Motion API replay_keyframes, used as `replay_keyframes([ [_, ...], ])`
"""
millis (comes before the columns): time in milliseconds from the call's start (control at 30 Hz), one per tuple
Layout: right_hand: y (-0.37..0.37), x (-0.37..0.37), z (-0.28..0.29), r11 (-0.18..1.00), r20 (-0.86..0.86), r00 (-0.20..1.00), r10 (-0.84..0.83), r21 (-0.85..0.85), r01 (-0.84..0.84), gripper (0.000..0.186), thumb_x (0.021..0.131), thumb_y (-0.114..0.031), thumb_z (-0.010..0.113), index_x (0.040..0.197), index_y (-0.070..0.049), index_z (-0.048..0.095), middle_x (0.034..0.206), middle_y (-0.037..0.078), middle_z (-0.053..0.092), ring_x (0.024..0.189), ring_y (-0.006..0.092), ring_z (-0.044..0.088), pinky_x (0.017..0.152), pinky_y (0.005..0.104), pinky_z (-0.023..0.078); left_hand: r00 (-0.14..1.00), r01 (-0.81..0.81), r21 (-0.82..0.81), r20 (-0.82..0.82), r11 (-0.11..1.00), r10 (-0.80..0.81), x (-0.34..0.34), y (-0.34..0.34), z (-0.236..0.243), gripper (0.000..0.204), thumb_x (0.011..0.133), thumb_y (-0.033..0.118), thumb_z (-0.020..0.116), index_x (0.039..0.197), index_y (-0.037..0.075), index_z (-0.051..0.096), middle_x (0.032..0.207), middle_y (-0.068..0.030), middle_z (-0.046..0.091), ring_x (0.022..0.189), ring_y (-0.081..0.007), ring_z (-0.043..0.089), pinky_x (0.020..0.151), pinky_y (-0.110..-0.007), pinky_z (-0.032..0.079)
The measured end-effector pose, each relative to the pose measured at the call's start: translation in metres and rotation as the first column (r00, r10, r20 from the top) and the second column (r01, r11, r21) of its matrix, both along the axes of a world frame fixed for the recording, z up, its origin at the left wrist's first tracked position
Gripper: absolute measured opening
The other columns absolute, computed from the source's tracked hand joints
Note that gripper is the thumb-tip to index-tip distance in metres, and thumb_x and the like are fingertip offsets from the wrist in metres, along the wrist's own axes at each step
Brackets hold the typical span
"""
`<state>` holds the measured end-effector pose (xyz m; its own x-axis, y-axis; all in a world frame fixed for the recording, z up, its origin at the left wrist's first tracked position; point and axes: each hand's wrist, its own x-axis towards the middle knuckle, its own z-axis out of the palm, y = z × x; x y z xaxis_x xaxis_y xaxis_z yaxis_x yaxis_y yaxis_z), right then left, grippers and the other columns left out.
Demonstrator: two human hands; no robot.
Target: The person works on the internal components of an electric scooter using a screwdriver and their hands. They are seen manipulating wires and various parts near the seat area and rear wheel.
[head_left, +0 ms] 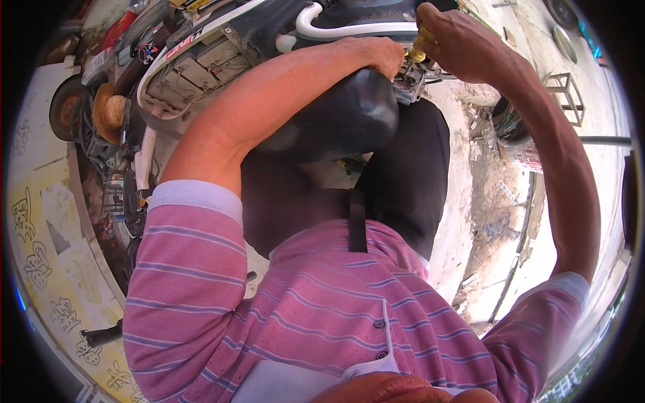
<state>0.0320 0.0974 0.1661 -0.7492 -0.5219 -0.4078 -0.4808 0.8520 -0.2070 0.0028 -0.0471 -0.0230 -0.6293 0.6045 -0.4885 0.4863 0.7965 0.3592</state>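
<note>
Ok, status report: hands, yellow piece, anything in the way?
Right hand holding yellow piece by metal part. Left hand close beside, grip unclear. No obstruction visible between hands.

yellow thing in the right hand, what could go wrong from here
The yellow thing in the right hand is very close to the left hand; if it slipped, it might knock those fingers. Both hands are also close to the small metal parts, so a sudden slip could scrape a knuckle. What the left fingertips grip is too hidden to judge.
</note>
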Motion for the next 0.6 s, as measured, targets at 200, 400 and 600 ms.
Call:
replay_keyframes([
  [200, 0.023, -0.007, -0.054, 0.973, -0.428, 0.89, 0.161, -0.084, -0.216, 0.035, 0.099, -0.034, 0.069, 0.1, -0.003, 0.054, 0.077, 0.019, 0.067, 0.071, 0.0384, 0.067, 0.064, 0.0478, 0.05, 0.997, 0.061, -0.005, -0.042, 0.998, -0.062, -0.002, -0.001, 0.0, 0.026, 0.075, 0.017, 0.075, 0.099, 0.009, 0.079, 0.097, -0.0147, 0.076, 0.095, -0.0325, 0.072, 0.083, -0.044, 0.056],
  [400, 0.013, -0.003, -0.053, 0.997, -0.384, 0.922, 0.043, -0.035, -0.061, 0.035, 0.098, -0.035, 0.07, 0.097, -0.003, 0.058, 0.078, 0.019, 0.068, 0.072, 0.0374, 0.068, 0.064, 0.0466, 0.05, 0.999, 0.032, 0.0, -0.042, 0.999, -0.032, 0.0, -0.002, 0.002, 0.026, 0.075, 0.017, 0.075, 0.1, 0.009, 0.079, 0.095, -0.0148, 0.076, 0.094, -0.0326, 0.072, 0.082, -0.045, 0.056],
  [600, 0.032, -0.014, -0.054, 0.924, -0.47, 0.858, 0.206, -0.195, -0.329, 0.031, 0.095, -0.031, 0.074, 0.099, -0.006, 0.055, 0.085, 0.019, 0.067, 0.079, 0.0395, 0.066, 0.068, 0.0461, 0.05, 0.999, 0.038, -0.014, -0.03, 0.999, -0.039, -0.001, 0.001, 0.002, 0.026, 0.075, 0.015, 0.074, 0.1, 0.008, 0.079, 0.094, -0.0149, 0.076, 0.091, -0.033, 0.072, 0.079, -0.044, 0.056],
])
